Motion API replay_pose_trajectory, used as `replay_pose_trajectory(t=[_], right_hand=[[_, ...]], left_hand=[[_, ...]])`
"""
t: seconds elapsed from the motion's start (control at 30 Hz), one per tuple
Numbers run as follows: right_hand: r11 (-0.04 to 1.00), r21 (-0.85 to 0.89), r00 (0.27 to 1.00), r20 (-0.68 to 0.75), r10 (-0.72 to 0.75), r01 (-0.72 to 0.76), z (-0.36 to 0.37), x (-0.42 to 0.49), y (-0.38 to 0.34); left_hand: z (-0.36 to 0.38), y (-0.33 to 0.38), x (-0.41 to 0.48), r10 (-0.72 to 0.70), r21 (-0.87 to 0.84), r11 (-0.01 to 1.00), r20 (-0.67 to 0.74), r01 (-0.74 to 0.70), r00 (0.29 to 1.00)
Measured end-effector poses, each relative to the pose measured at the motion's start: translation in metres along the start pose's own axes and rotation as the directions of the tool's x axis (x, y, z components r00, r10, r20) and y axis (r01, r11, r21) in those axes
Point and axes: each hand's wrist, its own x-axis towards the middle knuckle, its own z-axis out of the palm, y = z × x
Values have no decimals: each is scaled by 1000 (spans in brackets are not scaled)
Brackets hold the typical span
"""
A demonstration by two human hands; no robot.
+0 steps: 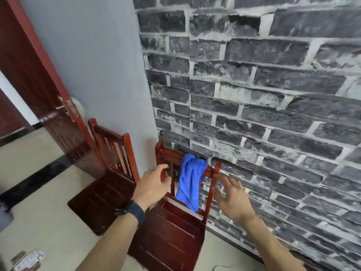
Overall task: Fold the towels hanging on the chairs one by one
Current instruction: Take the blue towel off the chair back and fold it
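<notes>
Hanging blue towel (190, 180) partly hides chair rail (172, 153).

1. blue towel (190, 182): the part draped behind the top rail, beyond the fingertips, is hidden.
2. right hand (232, 196): fingers motion-blurred; contact with the chair post just beside them cannot be told.
3. left hand (152, 184): covers the slats behind it; whether the index fingertip touches the rail is unclear.
4. chair (175, 231): seat front, nearer than both wrists, cut off by the bottom edge.
5. patterned item (29, 260), far left of the left fingers: blurred, cut off, unidentifiable.
</notes>
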Motion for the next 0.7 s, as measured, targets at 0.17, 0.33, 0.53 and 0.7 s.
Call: replay_pose_trajectory(t=[0.17, 0.33, 0.53, 0.7], right_hand=[[986, -141, 990, 94, 106, -93, 35, 73, 24], [929, -318, 956, 154, 249, -190, 80, 121, 41], [907, -312, 956, -17, 293, -283, 115, 127, 44], [869, -334, 925, -24, 379, -365, 121, 134, 42]], left_hand=[[35, -9, 71, 5, 36, 999, 121, -9, 993], [73, -15, 142, -36, 68, 997, 233, 21, 972], [129, -19, 206, 75, 52, 994, 333, -97, 940], [150, -15, 213, 35, 198, 977, 225, -81, 974]])
